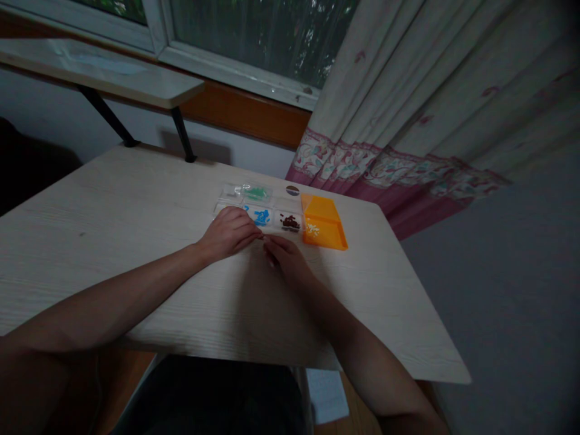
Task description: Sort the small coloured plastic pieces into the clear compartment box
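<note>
Clear box [233,193] lay just beyond the fingertips, long axis left to right; the left hand [229,232] touched its near edge, the right hand [284,257] sat just short. Both pinched narrow, tips nearly meeting; whether they held anything could not be told

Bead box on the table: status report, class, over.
Left hand over bead box, near edge. Right hand just before it, fingers meeting; grip unclear. Orange tray beside box, right side. Nothing blocking.
</note>
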`<state>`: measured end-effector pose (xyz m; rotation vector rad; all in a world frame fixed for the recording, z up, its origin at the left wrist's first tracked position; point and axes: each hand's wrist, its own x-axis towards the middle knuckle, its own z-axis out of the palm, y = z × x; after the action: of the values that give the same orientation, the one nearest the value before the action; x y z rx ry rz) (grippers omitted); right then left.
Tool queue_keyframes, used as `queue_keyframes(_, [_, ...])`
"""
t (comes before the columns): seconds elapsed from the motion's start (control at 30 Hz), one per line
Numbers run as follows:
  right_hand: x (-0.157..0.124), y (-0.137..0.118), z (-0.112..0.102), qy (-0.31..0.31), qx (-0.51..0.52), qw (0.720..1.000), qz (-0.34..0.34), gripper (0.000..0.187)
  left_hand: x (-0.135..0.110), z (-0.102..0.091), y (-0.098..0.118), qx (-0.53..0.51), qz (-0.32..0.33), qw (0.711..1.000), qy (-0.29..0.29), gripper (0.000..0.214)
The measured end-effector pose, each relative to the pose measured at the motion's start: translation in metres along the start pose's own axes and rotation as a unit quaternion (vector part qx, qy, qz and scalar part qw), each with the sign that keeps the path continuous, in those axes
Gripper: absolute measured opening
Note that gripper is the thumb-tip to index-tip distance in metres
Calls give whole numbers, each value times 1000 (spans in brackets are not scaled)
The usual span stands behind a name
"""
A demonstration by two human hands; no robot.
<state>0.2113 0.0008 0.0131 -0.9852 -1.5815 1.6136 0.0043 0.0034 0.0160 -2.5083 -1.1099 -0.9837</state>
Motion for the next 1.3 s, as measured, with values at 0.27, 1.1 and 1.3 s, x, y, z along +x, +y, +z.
queue_keyframes(0.27, [-3,-1,4,-50,176,982,52,43,1,-5,-1,48,20,999,11,19])
queue_keyframes(1.1, [24,-14,46,-42,-418,901,-105,26,-18,8,-65,-70,-354,903,233,18])
queue_keyframes(1.3, [35,-2,55,-1,-475,874,-107,24,-21,14,-73,-127,-396,871,261,20])
